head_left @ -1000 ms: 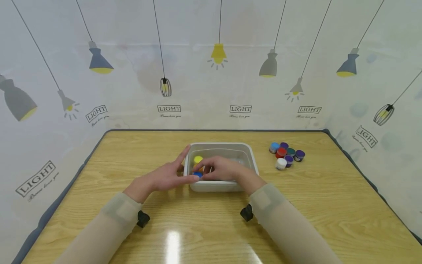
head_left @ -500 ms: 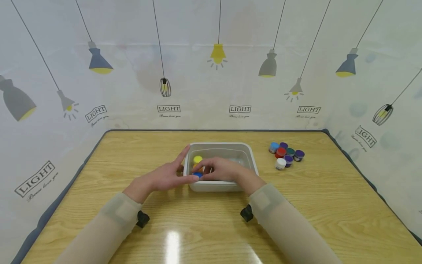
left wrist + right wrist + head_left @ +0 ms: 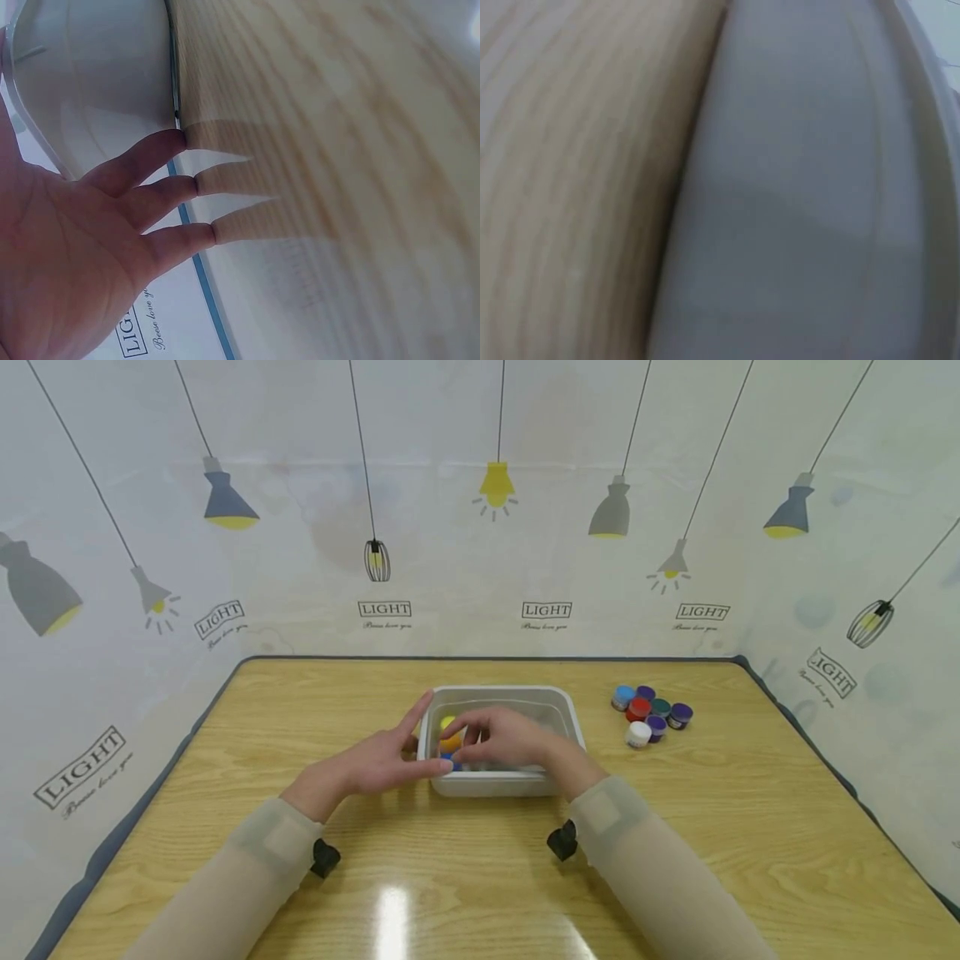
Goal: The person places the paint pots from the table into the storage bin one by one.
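A white plastic tub [image 3: 495,786] stands mid-table in the head view. Along its left side sit small paint jars: one with a yellow lid [image 3: 447,722], an orange one [image 3: 451,742] and a blue one [image 3: 453,760], partly covered by fingers. My left hand [image 3: 378,760] is spread against the tub's left end, thumb over the near rim and index finger along the left edge. In the left wrist view, its other fingers reach down to the table. My right hand [image 3: 506,737] is inside the tub above the jars, thumb and fingers bent but apart, with no jar visibly gripped.
Right of the tub stands a cluster of several paint jars, including a light blue one [image 3: 622,697], a red one [image 3: 639,709], a green one [image 3: 660,708] and a white one [image 3: 638,734]. The wooden table [image 3: 480,877] ends at a wall sheet printed with lamps.
My right hand has risen slightly off the blue jar and its fingers have spread, so more of the orange jar shows. My left hand stays put.
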`<state>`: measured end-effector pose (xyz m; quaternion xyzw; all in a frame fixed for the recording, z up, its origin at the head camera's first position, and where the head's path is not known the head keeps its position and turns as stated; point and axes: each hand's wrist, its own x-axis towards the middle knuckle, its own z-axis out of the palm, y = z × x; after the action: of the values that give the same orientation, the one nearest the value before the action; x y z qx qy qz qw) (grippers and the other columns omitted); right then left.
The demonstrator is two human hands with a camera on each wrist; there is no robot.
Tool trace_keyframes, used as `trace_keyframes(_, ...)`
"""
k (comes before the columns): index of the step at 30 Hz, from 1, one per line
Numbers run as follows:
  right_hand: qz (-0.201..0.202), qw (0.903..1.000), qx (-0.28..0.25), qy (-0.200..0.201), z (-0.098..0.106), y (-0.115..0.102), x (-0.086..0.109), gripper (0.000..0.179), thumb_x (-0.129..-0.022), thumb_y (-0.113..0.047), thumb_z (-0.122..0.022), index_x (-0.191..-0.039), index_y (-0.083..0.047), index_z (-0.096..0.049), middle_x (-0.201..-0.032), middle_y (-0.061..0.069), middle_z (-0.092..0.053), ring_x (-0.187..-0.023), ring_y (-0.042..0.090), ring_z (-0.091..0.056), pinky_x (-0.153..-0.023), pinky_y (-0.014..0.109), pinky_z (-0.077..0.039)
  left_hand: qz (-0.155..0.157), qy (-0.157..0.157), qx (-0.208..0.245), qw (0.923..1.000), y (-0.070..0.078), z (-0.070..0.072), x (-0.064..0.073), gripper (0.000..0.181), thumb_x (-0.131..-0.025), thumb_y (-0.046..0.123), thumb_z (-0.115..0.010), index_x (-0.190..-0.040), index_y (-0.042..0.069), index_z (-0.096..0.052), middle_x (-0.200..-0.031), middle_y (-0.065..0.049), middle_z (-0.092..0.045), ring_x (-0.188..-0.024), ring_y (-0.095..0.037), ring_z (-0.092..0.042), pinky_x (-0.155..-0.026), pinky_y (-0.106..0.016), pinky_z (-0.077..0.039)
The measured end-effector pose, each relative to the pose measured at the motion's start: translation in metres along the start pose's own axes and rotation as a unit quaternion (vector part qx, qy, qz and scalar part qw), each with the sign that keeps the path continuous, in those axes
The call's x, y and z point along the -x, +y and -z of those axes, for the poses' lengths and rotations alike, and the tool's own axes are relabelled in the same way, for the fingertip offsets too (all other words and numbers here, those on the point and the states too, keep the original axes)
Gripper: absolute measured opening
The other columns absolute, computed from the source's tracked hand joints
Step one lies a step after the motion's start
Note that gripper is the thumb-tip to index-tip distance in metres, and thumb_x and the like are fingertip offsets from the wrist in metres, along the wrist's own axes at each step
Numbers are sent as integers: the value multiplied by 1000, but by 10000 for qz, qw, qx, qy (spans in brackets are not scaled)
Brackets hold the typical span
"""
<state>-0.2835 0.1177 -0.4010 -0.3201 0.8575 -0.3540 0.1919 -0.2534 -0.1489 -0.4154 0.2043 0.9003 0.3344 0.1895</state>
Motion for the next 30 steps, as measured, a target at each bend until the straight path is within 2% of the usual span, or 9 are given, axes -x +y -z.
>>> trace_keyframes(6,-188,9992,-54,348,18,-6,14,38,-105,-32,-77,-141,-18,-73,-101,0,-75,-88,26,-67,-77,33,-56,46,4,31,10000,0,-1,0,117,-95,82,-64,-174,46,15,-165,-22,-54,-149,-39,-58,-125,-64,-43)
trace_keyframes(10,-203,9975,-152,655,34,-2,30,35,-105,-31,-77,-138,-19,-75,-98,1,-72,-82,21,-63,-75,36,-57,67,26,51,10000,-1,-2,0,117,-95,81,-66,-174,47,14,-166,-22,-54,-151,-40,-56,-126,-65,-40)
trace_keyframes(14,-202,9942,-260,1027,51,5,52,31,-105,-27,-77,-135,-21,-76,-98,4,-70,-80,22,-62,-72,36,-57,49,12,47,10000,-2,-1,-1,117,-96,80,-65,-174,44,14,-167,-24,-51,-152,-42,-54,-127,-67,-38)
trace_keyframes(17,-285,9905,-325,1302,63,15,71,30,-105,-27,-77,-135,-19,-76,-99,5,-69,-80,22,-61,-71,36,-56,22,-3,24,10000,-2,-1,-1,117,-97,79,-65,-175,43,15,-167,-25,-50,-153,-43,-52,-128,-67,-37)
trace_keyframes(20,-534,9859,-288,1558,74,25,91,31,-106,-31,-76,-134,-19,-75,-99,6,-69,-80,21,-60,-71,33,-55,10,-3,-17,10000,-2,0,0,118,-97,78,-65,-175,42,16,-167,-26,-50,-153,-44,-52,-128,-67,-37)
trace_keyframes(26,-956,9774,-351,1855,87,54,127,36,-107,-34,-75,-138,-16,-72,-99,8,-68,-76,25,-59,-56,29,-48,44,-3,-58,10000,-1,0,-1,118,-97,79,-64,-175,41,16,-167,-26,-50,-153,-44,-53,-128,-67,-37)
trace_keyframes(30,-981,9746,-415,1972,92,77,147,37,-107,-31,-74,-139,-13,-71,-101,9,-67,-79,25,-61,-63,33,-55,80,-9,-82,9999,-1,0,-2,117,-97,79,-64,-175,42,16,-168,-25,-49,-154,-44,-52,-128,-67,-37)
